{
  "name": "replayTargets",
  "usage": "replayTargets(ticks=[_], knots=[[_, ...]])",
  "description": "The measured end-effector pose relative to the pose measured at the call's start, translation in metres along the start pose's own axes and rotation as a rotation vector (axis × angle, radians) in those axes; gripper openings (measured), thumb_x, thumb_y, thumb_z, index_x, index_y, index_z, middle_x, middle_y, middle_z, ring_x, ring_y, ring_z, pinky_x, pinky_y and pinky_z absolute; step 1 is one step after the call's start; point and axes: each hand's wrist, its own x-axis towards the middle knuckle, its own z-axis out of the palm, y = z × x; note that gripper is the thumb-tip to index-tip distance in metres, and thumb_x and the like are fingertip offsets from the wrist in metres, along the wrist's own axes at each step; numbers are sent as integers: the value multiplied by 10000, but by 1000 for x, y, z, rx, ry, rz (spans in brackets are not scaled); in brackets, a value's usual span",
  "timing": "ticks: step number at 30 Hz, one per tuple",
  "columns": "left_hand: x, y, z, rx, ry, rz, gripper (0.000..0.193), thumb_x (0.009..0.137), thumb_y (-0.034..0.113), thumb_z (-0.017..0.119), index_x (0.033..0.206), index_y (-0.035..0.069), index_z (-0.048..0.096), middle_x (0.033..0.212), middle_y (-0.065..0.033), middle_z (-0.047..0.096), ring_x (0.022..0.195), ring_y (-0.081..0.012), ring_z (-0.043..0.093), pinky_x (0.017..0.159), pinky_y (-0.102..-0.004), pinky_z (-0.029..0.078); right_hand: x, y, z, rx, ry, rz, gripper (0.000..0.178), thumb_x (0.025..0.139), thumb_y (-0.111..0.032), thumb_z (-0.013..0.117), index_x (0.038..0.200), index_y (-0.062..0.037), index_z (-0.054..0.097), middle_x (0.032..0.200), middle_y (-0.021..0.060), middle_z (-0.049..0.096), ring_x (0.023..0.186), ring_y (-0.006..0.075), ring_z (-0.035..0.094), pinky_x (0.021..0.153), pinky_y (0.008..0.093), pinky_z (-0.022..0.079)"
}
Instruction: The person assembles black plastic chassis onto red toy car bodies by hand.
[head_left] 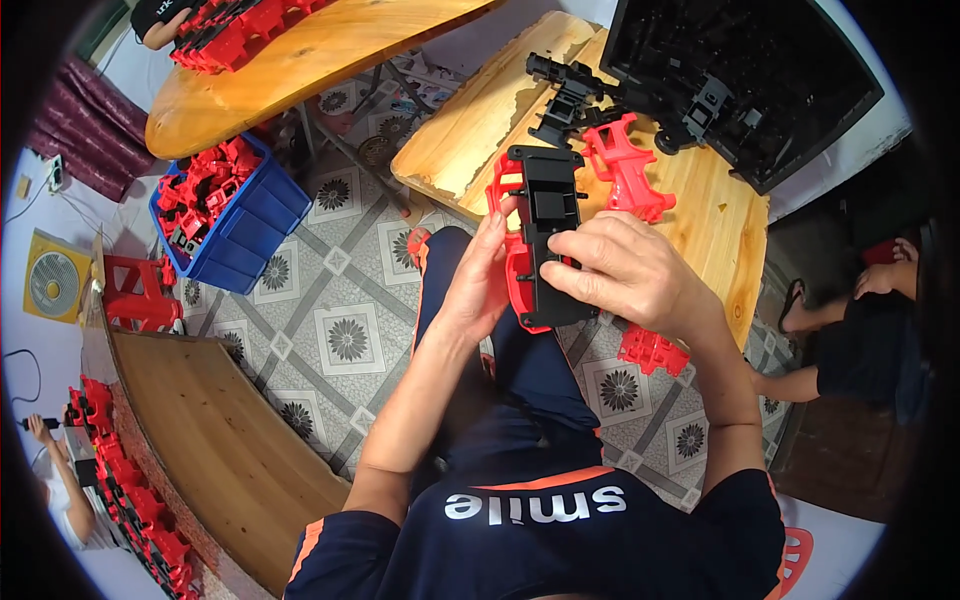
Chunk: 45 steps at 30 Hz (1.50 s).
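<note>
The left hand (482,270) held a red-and-black plastic part (549,205) and the right hand (630,265) touched it. A red piece (627,180) lay on the wooden counter (718,255) nearby.

A light wooden table (715,240) spreads just beyond and to the right of the right hand (625,265), bearing black parts (572,100) and a red shell (620,165); a black-rimmed panel (780,70) lies across its far right side. Ahead and left of the left hand (478,275), a second, glossy wooden table (330,60) carries clustered red parts (225,40) at its far end. Patterned tile floor (365,260) stretches below both hands, a red stool (140,290) standing on it well to the left. A brown wooden surface (220,410) sits left and nearer the body.
</note>
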Motion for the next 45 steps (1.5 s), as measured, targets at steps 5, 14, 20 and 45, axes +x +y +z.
replayTargets(ticks=[5, 14, 20, 45], knots=[[0, -2, -7, -15, -45, -26, 522, 1007, 512, 447, 1392, 161, 484, 1282, -112, 605, 1159, -224, 605, 977, -422, 518, 1, -1, 2, -36, -29, -59, 284, 698, -106, 681, 975, -40, 689, 1036, 98, 634, 873, 254, 633, 793, 390, 529], [-10, 1, 8, 128, 7, 122, 912, 949, 377, 614, 1565, 212, -38, 1491, -156, 355, 1291, -286, 490, 1036, -451, 464, -14, 6, 13, 135, -50, 13, 299, 743, -138, 690, 1025, -39, 693, 1096, 101, 645, 943, 270, 617, 853, 400, 495], [-6, -8, 16, 192, -44, 147, 952, 953, 311, 586, 1558, 151, -132, 1523, -169, 287, 1326, -257, 443, 1045, -391, 441, -15, 33, 56, 701, 489, 782, 447, 928, -224, 684, 1287, 7, 549, 1155, 74, 646, 1048, 180, 602, 950, 333, 466], [-240, 81, -21, 1305, 1259, 1115, 1144, 670, 192, 832, 1572, 101, 134, 1461, -168, 397, 1357, -294, 389, 1151, -383, 273, 130, -100, 168, 1676, -225, 39, 968, 845, -585, 644, 1520, -3, 267, 1454, 187, 460, 1323, 258, 467, 1103, 362, 347]])
